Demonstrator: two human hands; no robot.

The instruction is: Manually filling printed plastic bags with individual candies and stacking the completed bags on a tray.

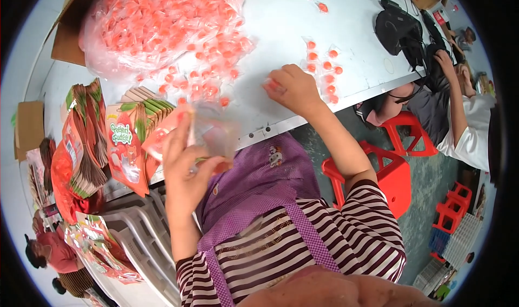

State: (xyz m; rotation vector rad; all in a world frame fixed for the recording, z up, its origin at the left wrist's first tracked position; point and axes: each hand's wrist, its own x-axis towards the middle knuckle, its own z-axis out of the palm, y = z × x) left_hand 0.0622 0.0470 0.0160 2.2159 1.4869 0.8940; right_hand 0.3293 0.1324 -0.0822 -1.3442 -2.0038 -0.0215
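My left hand (186, 158)'s gripping a clear pouch (217, 127), right hand (286, 85) pinching red sweets (274, 87); white-lettered packets (123, 158) are lining the tabletop (270, 42)'s near edge.

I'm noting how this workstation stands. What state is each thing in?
Left hand: fingers closed on a pouch
Pouch: raised; blurred, so opening unclear
Right hand: fingers closed on a wrapped piece
Large clear bag: heaped with wrapped pieces
Loose wrapped pieces: scattered beside the bag
Printed pouches: fanned in stacks
Nearest red stool: upright, unoccupied
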